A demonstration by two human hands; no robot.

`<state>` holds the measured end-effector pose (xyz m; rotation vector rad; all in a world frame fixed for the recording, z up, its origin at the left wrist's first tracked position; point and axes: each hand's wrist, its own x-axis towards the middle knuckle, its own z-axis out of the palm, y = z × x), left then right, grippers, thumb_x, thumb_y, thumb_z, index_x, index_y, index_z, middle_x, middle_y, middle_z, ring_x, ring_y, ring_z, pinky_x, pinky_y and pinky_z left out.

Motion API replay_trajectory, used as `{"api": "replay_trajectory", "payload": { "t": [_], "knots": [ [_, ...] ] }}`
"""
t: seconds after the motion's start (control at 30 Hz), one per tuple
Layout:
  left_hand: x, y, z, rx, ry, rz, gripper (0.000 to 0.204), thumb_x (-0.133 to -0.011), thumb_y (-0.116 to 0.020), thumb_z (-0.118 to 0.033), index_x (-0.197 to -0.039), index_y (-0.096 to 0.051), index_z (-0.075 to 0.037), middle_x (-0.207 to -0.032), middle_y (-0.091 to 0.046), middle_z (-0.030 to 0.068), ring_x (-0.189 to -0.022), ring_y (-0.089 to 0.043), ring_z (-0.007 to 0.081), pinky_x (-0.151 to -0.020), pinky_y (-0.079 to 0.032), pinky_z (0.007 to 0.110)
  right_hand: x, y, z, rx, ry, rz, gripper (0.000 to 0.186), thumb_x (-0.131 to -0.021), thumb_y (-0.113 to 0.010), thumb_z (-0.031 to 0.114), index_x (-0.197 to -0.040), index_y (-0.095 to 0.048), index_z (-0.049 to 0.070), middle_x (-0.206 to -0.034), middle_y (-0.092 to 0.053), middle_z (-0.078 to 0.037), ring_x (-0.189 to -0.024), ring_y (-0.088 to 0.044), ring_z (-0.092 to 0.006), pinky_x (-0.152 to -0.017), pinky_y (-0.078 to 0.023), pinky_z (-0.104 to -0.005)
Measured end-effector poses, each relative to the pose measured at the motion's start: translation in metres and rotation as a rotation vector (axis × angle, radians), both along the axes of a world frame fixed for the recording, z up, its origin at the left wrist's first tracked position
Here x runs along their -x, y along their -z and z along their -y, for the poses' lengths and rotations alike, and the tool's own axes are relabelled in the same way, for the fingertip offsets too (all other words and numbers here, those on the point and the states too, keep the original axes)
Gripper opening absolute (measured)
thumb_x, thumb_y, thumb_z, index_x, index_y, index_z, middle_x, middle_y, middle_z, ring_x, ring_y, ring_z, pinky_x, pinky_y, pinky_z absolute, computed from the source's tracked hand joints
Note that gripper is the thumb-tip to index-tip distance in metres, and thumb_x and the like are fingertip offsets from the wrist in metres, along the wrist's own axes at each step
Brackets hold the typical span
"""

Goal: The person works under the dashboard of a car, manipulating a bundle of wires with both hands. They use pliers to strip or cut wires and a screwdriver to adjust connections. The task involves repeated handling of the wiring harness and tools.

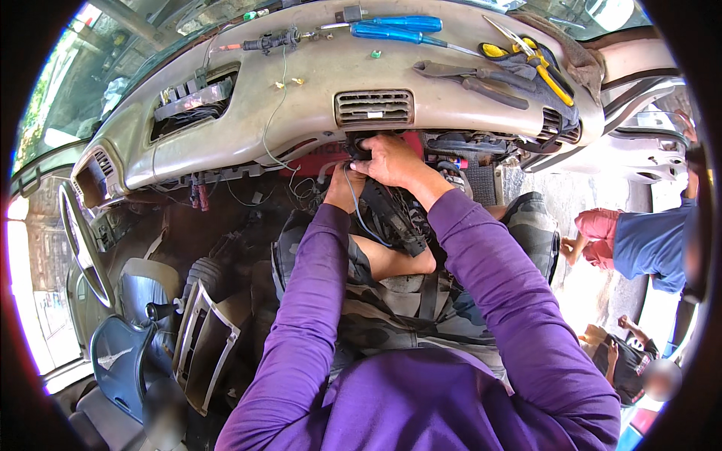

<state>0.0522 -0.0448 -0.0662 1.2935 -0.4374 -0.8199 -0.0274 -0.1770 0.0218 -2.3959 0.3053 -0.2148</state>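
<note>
Both my hands meet beneath the dashboard's middle air vent (374, 108). My left hand (344, 189) is closed, and a thin pale blue wire (359, 214) comes out at its fingertips and hangs in a loop toward my lap. Against those fingertips, my right hand (397, 162) has its thumb and fingers pressed together beside a small dark part (356, 141). What the right fingers grip is hidden. Below the hands, a black bundle of wiring and plastic housing (392, 214) rests over my legs. Another thin pale wire (268, 135) drapes down the dashboard front.
On the dashboard (301, 113) lie blue-handled screwdrivers (387, 32), dark pliers (470, 79), yellow-handled pliers (553, 75) and a soldering-iron-like tool (263, 43). The steering wheel (83, 244) and a loose trim frame (203, 346) are at left. Two people (650, 240) are outside at right.
</note>
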Motion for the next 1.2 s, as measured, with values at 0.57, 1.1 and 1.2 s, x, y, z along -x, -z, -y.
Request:
{"api": "replay_trajectory", "payload": {
  "t": [0.57, 1.1, 1.2],
  "knots": [
    [0.003, -0.038, 0.002, -0.103, 0.05, -0.237, 0.033, -0.088, -0.071, -0.008, -0.12, -0.065, 0.0, -0.106, -0.072, 0.0076, -0.094, -0.069, 0.0193, -0.082, -0.056, 0.034, 0.015, 0.012, 0.015, -0.176, 0.168, 0.161, 0.038, -0.086, -0.073, 0.026, -0.112, -0.067, -0.001, -0.114, -0.066, -0.027, -0.108, -0.062, -0.0458, -0.094, -0.05, -0.0476],
    [-0.024, 0.003, -0.018, -0.007, 0.135, -0.171, 0.03, -0.091, -0.053, -0.018, -0.116, -0.065, -0.007, -0.11, -0.07, 0.0069, -0.105, -0.066, 0.0242, -0.093, -0.053, 0.041, -0.011, 0.008, 0.039, 0.042, -0.044, -0.009, 0.057, -0.088, -0.07, 0.044, -0.122, -0.065, -0.001, -0.119, -0.067, -0.025, -0.117, -0.061, -0.04, -0.1, -0.048, -0.0452],
    [-0.021, 0.004, -0.022, -0.023, 0.209, 0.358, 0.028, -0.088, -0.055, -0.011, -0.113, -0.066, -0.005, -0.106, -0.07, 0.0069, -0.102, -0.067, 0.0216, -0.089, -0.054, 0.038, -0.011, 0.003, 0.034, 0.035, -0.034, 0.019, 0.059, -0.088, -0.071, 0.044, -0.125, -0.063, -0.001, -0.123, -0.065, -0.026, -0.119, -0.06, -0.0405, -0.102, -0.047, -0.045]
  ]
}}
